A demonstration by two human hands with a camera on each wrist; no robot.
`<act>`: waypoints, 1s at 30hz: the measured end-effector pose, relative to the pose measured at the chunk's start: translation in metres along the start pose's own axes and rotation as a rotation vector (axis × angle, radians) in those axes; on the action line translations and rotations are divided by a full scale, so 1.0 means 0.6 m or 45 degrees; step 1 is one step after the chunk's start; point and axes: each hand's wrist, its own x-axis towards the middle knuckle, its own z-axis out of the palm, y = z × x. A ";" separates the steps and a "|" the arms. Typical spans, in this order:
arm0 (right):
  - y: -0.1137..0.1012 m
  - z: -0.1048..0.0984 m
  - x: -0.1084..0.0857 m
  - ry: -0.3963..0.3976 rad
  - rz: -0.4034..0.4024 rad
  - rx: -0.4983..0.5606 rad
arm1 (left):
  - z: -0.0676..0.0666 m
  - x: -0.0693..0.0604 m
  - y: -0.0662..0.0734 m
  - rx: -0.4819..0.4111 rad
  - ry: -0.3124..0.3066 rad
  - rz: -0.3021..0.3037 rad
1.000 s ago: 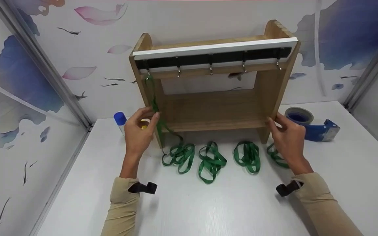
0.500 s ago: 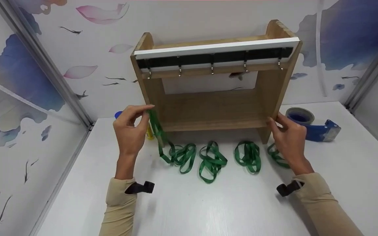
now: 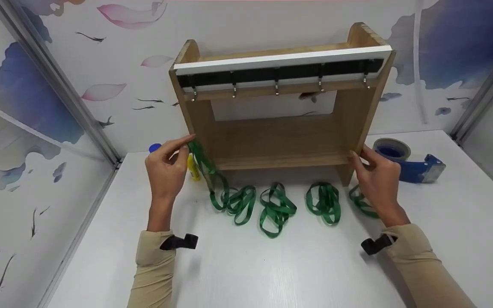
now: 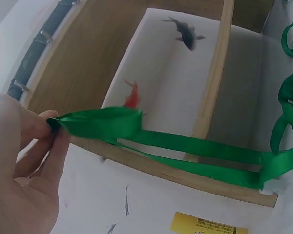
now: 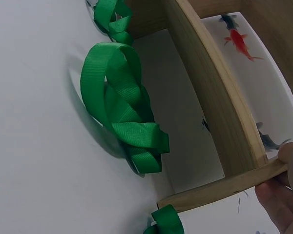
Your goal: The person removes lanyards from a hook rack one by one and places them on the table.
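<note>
My left hand [image 3: 165, 173] pinches the folded loop of a green lanyard [image 3: 203, 160] between thumb and fingertips, beside the left side panel of a small wooden shelf [image 3: 280, 143]. From there the strap runs down to the table; the left wrist view shows the pinched lanyard [image 4: 105, 124] stretched across the shelf front. My right hand [image 3: 377, 184] grips the lower front edge of the shelf's right side panel [image 5: 224, 190]. Along the shelf's top front, a black strip [image 3: 255, 78] carries several metal hooks, with nothing on the leftmost hook [image 3: 194, 94].
More green lanyards lie bundled before the shelf, including a middle one [image 3: 277, 209], one [image 3: 323, 203] farther right and one [image 3: 362, 203] partly behind my right hand. A blue tape dispenser [image 3: 420, 170] and tape roll [image 3: 392, 149] stand right; a blue-capped glue stick [image 3: 155, 147] stands left.
One second ago the lanyard's loop hung on the leftmost hook. It has come off, and my left hand has moved left holding it. My right hand has stayed on the panel.
</note>
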 end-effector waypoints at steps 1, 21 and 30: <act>0.001 0.000 0.000 0.000 -0.001 -0.001 | -0.001 0.000 -0.001 -0.005 0.005 -0.021; 0.002 0.003 0.000 0.014 -0.032 0.057 | -0.039 0.004 0.008 -0.187 0.171 0.053; 0.007 0.002 0.001 0.024 -0.039 0.042 | -0.027 -0.006 -0.035 0.018 -0.458 -0.211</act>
